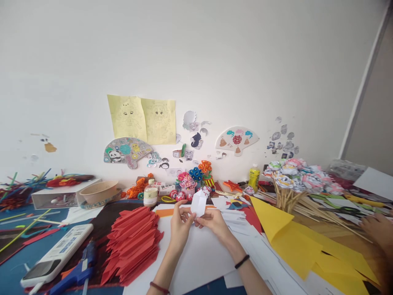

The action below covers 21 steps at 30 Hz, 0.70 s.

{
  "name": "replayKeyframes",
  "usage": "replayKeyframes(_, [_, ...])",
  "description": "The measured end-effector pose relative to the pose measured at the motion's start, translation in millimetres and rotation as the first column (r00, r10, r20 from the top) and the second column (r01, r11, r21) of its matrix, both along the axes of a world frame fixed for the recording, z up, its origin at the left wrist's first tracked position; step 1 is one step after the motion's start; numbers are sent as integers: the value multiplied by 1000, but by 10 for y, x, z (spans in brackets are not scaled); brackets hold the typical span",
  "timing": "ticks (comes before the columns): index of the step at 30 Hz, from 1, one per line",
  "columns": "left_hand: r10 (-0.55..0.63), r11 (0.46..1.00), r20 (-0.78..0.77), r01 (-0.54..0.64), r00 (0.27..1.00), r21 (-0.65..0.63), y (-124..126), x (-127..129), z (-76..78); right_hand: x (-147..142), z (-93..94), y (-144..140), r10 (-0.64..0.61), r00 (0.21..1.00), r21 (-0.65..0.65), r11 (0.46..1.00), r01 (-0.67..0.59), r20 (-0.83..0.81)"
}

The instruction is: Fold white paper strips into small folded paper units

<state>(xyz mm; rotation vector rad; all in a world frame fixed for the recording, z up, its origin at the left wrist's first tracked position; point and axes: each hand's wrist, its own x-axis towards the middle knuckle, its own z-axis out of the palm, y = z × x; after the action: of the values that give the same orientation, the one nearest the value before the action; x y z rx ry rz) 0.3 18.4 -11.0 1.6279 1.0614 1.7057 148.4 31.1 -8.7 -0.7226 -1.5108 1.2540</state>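
Paper (199, 203), white and creased, is up in mid-air over the white sheets (199, 256), left hand (180, 218) and right hand (214, 221) both nearly closed, pinching it near its lower edge: a folding step, by the look of it, and another crease would call for one hand steady while the other presses! Red folded strips (133, 246) pile up on the left, blue glue gun (80, 271) beyond them, yellow sheets (291, 246) spread right, and another person's hand (377, 229) shows at the edge. Nothing seems to block the pinch itself, though that red pile would crowd a swing left.
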Motion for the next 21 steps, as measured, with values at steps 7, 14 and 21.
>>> replayKeyframes(7, [28,999,-48,-28,998,17,-11,3,7,-5,-5,-8,-1,1000,-16,1000,1,5])
replayKeyframes(14, [7,1000,-51,-7,999,-6,-39,-7,53,20,9,14,-46,999,69,997,44,20])
replayKeyframes(21, [-38,999,-88,35,995,-30,-26,-36,53,61,0,33,-59,998,94,994,55,37])
